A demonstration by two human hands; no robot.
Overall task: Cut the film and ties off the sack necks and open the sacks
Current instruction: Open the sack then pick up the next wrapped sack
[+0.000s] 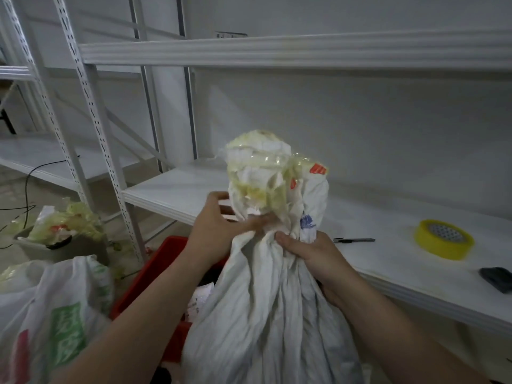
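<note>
I count 2 hands: left hand (219, 228), right hand (313, 253). 2 sacks: held sack (263, 314), printed sack (55, 314). 1 yellow tape roll (443, 239), 1 slim dark tool (354, 240), 1 red crate (166, 261), 1 grey bin (80, 249).

plain white wall (360, 120) filling the upper right, white perforated shelving uprights (94, 128) at left, long shelf beam (277, 52) across the top, white lower shelf board (388, 231) at mid right, pale floor (13, 187) at far left, black cable (30, 173) trailing over it, dim flat light
</note>
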